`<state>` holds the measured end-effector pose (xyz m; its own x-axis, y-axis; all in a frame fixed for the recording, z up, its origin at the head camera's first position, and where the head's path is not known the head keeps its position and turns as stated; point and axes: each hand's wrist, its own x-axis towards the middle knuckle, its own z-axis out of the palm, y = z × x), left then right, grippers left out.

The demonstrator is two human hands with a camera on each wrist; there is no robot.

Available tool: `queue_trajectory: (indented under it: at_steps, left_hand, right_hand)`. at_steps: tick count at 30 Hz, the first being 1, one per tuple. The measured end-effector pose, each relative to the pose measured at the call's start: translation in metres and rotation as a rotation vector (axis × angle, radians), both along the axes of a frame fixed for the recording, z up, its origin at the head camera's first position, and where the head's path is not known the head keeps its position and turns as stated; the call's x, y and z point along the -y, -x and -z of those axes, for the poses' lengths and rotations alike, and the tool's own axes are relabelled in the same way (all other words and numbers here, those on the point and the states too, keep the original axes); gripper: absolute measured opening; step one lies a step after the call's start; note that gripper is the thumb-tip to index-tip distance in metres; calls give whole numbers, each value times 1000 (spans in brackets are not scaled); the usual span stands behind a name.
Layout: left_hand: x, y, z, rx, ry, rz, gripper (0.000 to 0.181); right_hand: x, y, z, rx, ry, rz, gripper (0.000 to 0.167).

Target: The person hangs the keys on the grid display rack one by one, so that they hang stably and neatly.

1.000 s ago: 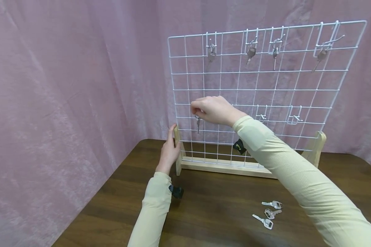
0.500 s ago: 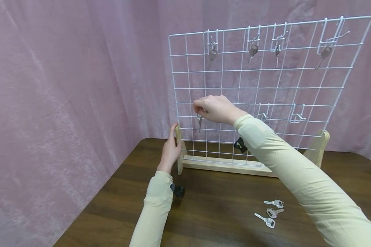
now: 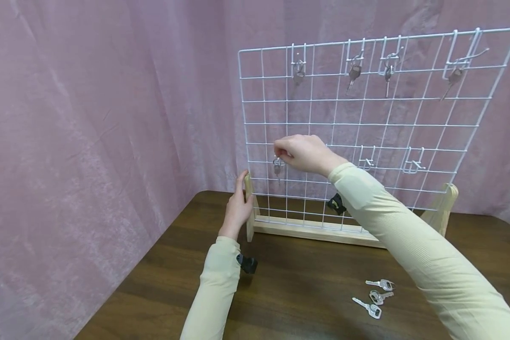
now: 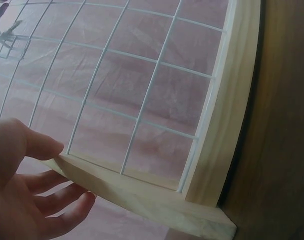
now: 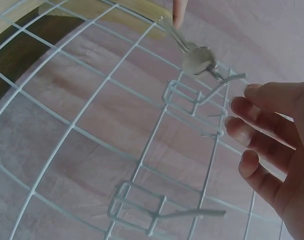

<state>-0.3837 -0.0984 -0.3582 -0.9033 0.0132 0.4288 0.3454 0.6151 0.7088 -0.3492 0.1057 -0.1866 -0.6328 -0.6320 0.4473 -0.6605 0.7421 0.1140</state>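
My left hand (image 3: 236, 208) grips the left upright of a wooden stand (image 3: 314, 232); in the left wrist view the thumb lies on one side of the wood (image 4: 127, 192), fingers on the other. A white wire grid (image 3: 365, 124) rises from the stand. Near its lower left, a silver key (image 5: 197, 60) hangs by its ring on a white hook (image 5: 211, 93). My right hand (image 5: 286, 130) is right beside that hook's tip, fingers bent loosely and apart from the key. In the head view the same key (image 3: 277, 166) dangles just below the right hand.
Several keys hang on hooks along the grid's top, such as one key (image 3: 354, 73). Two lower hooks at right, including a bare hook (image 3: 413, 165), carry nothing visible. Three loose keys (image 3: 377, 297) lie on the brown table (image 3: 297, 293). A pink curtain (image 3: 110, 118) stands behind.
The key below my right hand has turned to show its flat side. The whole head view has shifted slightly, while my left hand keeps its place on the stand.
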Motion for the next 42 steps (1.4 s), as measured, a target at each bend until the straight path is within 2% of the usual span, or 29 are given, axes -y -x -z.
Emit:
queue_trajectory:
  at_steps: [6, 13, 18, 22, 30, 37, 42]
  left_hand:
    - [-2, -1, 0, -2, -1, -1, 70]
    - [0, -1, 0, 15, -15, -1, 71]
    - [1, -1, -1, 20, -16, -1, 72]
    - [0, -1, -1, 26, -15, 0, 71]
    - [-1, 0, 0, 31, -14, -7, 72]
    - [-1, 0, -1, 27, -8, -8, 72]
    - [0, 1, 0, 24, -8, -4, 71]
  right_hand:
    - [-13, -10, 4, -18, 35, 2, 10]
    - [-24, -24, 10, 10, 61, -65, 10]
    - [-29, -37, 17, -11, 57, -92, 8]
    - [-34, -47, 24, -29, 60, -93, 7]
    - [-44, -60, 34, -6, 66, -58, 8]
    - [-55, -67, 53, 24, 109, -64, 12]
    - [-64, -65, 74, 60, 127, -59, 16]
